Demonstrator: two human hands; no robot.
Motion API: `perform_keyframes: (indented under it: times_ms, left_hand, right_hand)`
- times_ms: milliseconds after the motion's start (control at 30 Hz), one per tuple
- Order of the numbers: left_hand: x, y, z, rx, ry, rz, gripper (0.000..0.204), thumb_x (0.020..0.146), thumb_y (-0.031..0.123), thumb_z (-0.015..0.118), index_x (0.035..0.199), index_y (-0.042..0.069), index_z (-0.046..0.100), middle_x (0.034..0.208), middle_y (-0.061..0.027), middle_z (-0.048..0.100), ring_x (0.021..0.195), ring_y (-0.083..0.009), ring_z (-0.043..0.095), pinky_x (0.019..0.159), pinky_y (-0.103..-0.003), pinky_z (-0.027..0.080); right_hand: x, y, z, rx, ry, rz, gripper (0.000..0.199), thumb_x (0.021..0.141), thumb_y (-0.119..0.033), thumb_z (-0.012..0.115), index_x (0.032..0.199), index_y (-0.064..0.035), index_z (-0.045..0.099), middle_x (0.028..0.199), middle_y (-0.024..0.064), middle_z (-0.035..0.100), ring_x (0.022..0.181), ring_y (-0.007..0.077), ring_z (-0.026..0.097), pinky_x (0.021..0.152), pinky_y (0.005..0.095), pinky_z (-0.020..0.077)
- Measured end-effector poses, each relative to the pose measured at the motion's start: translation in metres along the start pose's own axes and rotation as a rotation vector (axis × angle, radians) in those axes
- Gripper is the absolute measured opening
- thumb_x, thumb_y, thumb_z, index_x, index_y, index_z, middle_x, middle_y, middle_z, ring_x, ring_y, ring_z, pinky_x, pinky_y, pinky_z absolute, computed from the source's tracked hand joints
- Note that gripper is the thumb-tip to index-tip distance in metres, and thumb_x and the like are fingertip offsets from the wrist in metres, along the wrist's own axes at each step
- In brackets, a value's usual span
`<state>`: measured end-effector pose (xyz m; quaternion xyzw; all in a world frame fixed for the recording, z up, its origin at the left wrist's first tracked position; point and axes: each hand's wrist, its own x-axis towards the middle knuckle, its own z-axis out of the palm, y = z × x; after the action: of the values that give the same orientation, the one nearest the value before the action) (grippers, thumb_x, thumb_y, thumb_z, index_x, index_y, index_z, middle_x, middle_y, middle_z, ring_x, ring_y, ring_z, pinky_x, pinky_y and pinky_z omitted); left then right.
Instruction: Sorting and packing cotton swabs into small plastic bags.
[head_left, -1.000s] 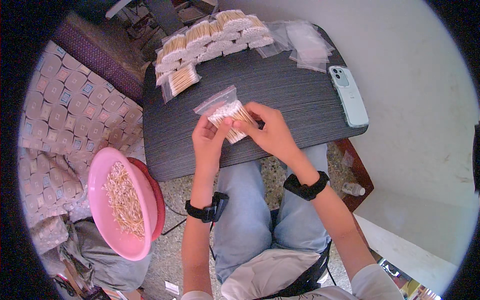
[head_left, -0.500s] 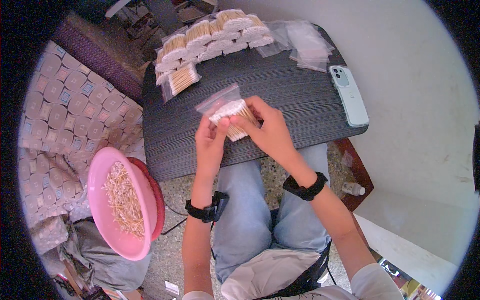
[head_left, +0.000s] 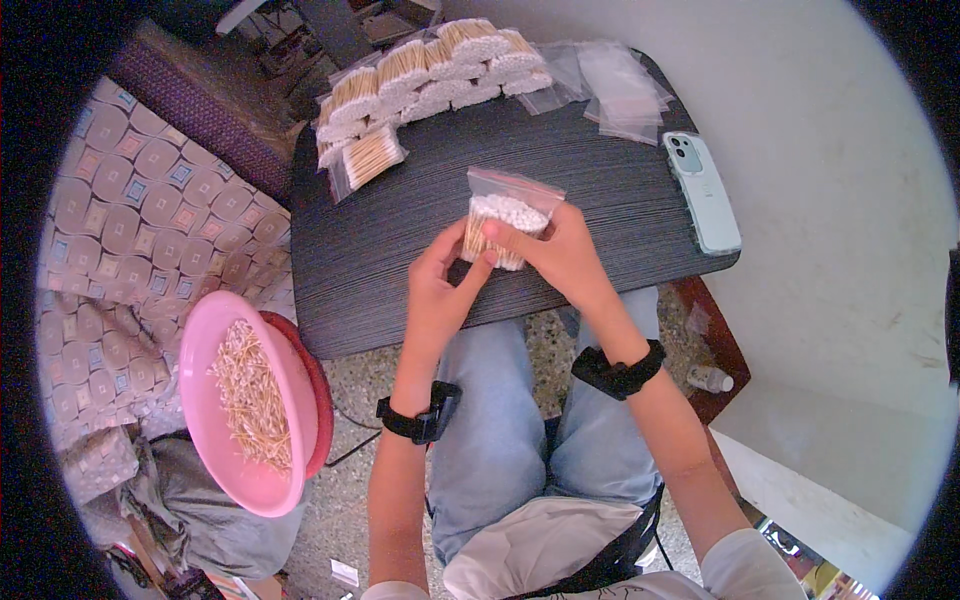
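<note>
Over the near part of the dark table, a clear zip bag of cotton swabs (head_left: 513,214) is held between both hands. Its top flap with the reddish seal strip points away from me, and the white swab tips show just below it. My left hand (head_left: 446,283) grips the bag's lower left side, thumb on the front. My right hand (head_left: 562,254) clasps the right side, its thumb lying across the front of the swabs. Fingers behind the bag are partly hidden. The nearest other packed bag of swabs (head_left: 371,158) lies flat farther off to the left.
Stacked bags of swabs (head_left: 425,72) line the table's far edge. Flat clear bags (head_left: 615,85) lie at the far right, near a pale phone (head_left: 703,195). A pink basin (head_left: 196,400) with loose swabs stands left of the dark table (head_left: 390,270). A wall rises on the right.
Both hands have shifted the bag a little to the right and turned it, so its sealed top now tilts rightward. My right thumb has slid over the front.
</note>
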<state>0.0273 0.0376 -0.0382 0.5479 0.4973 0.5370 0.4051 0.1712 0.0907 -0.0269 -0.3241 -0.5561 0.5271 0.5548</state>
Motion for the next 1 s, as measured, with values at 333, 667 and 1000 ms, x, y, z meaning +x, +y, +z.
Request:
perform_keyframes:
  times_ms: [333, 667, 1000]
  left_hand:
    - [0.0, 0.01, 0.0, -0.151, 0.01, -0.006, 0.046, 0.081, 0.008, 0.072, 0.122, -0.003, 0.053, 0.11, -0.0103, 0.064, 0.1, -0.0165, 0.061, 0.089, -0.03, 0.048]
    - [0.002, 0.01, 0.001, 0.059, 0.03, -0.011, 0.05, 0.073, 0.016, 0.08, 0.115, 0.0, 0.057, 0.1, -0.0075, 0.067, 0.092, -0.0101, 0.061, 0.081, -0.026, 0.048]
    - [0.001, 0.011, -0.002, 0.1, -0.032, -0.033, 0.04, 0.074, 0.015, 0.079, 0.108, 0.001, 0.062, 0.092, -0.0052, 0.068, 0.083, -0.0094, 0.061, 0.076, -0.026, 0.048]
  right_hand:
    - [0.001, -0.015, -0.01, -0.15, -0.122, 0.167, 0.031, 0.082, -0.027, 0.071, 0.098, -0.0006, 0.068, 0.083, 0.0092, 0.07, 0.073, 0.012, 0.063, 0.066, 0.0266, 0.0494]
    - [-0.004, -0.018, 0.006, 0.254, -0.096, 0.095, 0.035, 0.084, -0.022, 0.071, 0.109, 0.0004, 0.064, 0.115, 0.0095, 0.062, 0.102, 0.0135, 0.058, 0.088, 0.0283, 0.0459]
    - [-0.003, -0.026, -0.005, 0.134, -0.295, 0.266, 0.03, 0.085, -0.021, 0.07, 0.104, 0.0, 0.065, 0.097, 0.0053, 0.067, 0.088, 0.0104, 0.061, 0.078, 0.0259, 0.0485]
